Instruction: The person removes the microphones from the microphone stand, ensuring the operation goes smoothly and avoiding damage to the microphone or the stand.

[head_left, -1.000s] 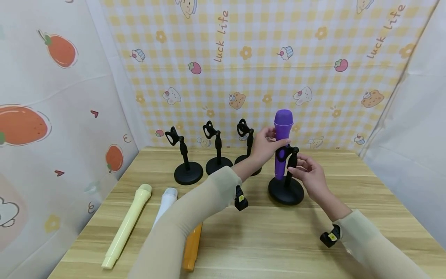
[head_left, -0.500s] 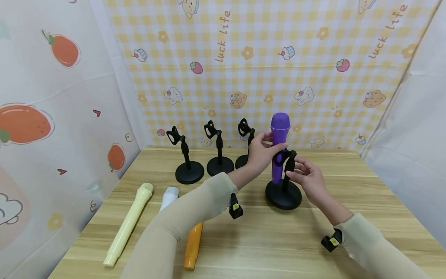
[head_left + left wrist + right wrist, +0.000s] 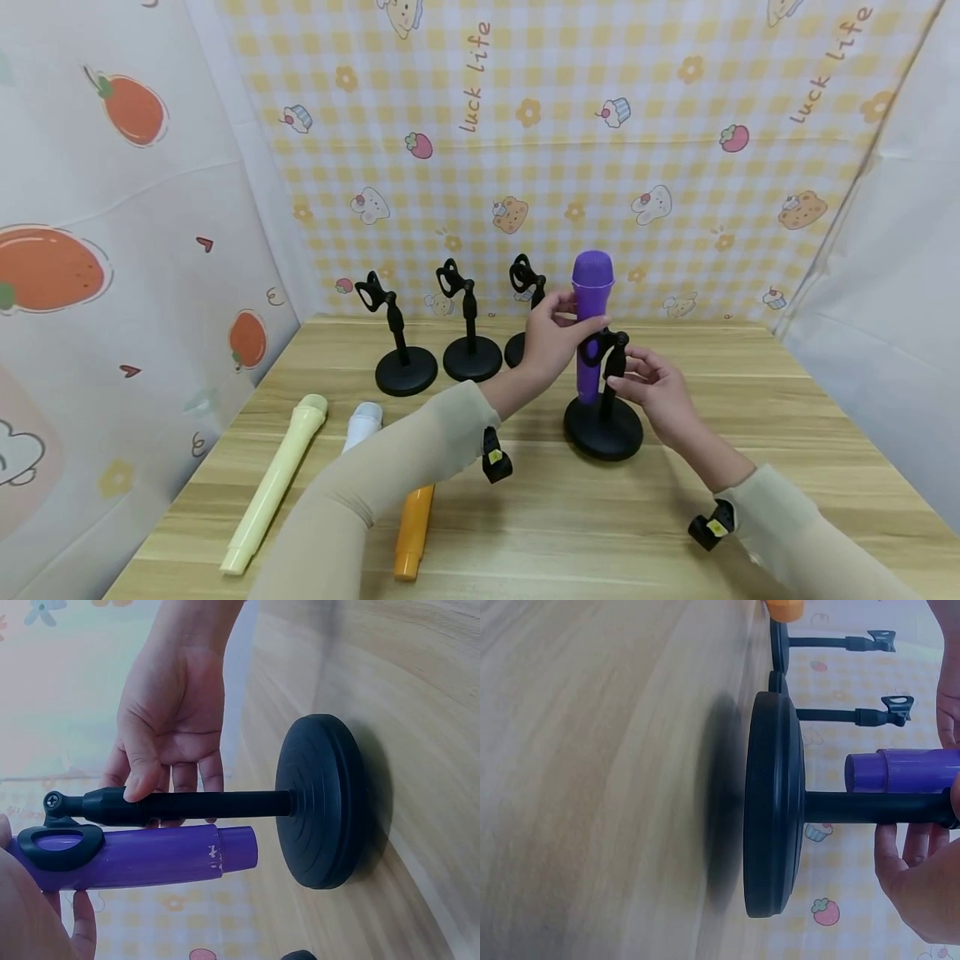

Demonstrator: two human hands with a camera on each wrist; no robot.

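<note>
A purple microphone (image 3: 592,292) stands nearly upright, head up, in the clip of a black microphone stand (image 3: 604,429). My left hand (image 3: 551,337) grips the microphone's body just above the clip, thumb in front. With thumb and fingers, my right hand (image 3: 662,400) pinches the stand's pole from the right. In the left wrist view the clip's loop (image 3: 64,859) lies around the purple body, and the microphone's lower end (image 3: 238,847) stops short of the round base (image 3: 315,802). A shadow shows beside the base; whether it touches the table I cannot tell.
Three more black stands, a left one (image 3: 405,371), a middle one (image 3: 471,357) and a right one (image 3: 519,346) partly hidden, line the table's back. A pale yellow microphone (image 3: 277,483), a white one (image 3: 363,423) and an orange one (image 3: 414,533) lie at left, the latter two partly behind my left arm.
Both hands have shifted a little left and nearer to me, carrying the purple microphone and its stand along. The microphone sits lower in the view than before.
</note>
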